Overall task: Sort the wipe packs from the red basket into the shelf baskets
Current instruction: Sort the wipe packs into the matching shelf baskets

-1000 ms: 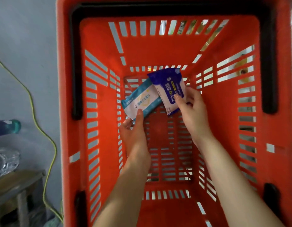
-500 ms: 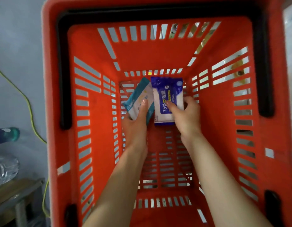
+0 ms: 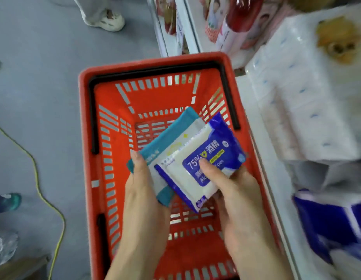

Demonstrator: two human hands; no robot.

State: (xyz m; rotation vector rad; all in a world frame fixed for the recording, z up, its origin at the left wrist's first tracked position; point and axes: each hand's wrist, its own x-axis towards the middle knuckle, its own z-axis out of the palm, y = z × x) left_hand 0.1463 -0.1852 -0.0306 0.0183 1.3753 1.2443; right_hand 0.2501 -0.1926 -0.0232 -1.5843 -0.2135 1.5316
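Observation:
The red basket [image 3: 90, 178] stands on the floor below me, its black handles folded down along the rim. My left hand [image 3: 143, 190] grips a teal and white wipe pack [image 3: 171, 136], thumb on top. My right hand [image 3: 234, 188] grips a dark blue and white 75% alcohol wipe pack [image 3: 216, 152], thumb on its label. Both packs are held above the basket, the blue one overlapping the teal one. No other pack shows on the basket floor.
A white shelf edge [image 3: 262, 158] runs along the basket's right side, with stacked white tissue packs [image 3: 307, 102] and blue packs [image 3: 327, 225] on it. A yellow cable [image 3: 38, 178] lies on the grey floor at left. Someone's shoe [image 3: 106, 19] is at the top.
Both hands have lifted the two packs out of the bottom of the basket. My view has pulled back and up, bringing the shelf and floor into sight.

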